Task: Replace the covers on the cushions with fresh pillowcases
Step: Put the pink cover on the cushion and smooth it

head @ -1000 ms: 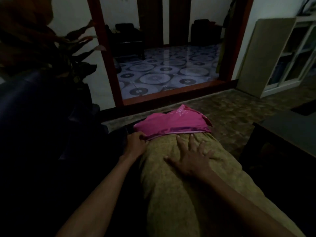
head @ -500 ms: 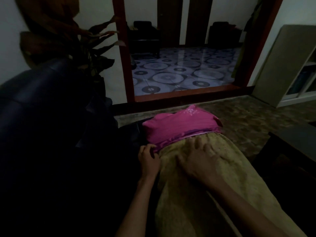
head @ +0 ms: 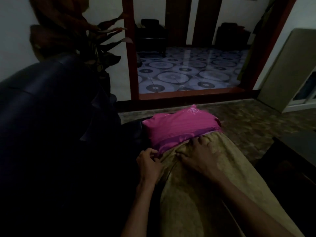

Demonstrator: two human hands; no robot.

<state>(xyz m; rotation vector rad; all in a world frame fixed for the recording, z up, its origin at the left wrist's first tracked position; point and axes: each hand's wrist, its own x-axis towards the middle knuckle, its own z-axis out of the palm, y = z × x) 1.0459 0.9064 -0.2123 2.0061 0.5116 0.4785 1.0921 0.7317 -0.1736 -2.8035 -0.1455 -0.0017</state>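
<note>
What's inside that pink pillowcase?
The far end of the long olive-gold cushion goes into the pink pillowcase, which bulges around it. How far in it reaches is hidden. The left hand pinches its open edge; the right hand rests there.
</note>
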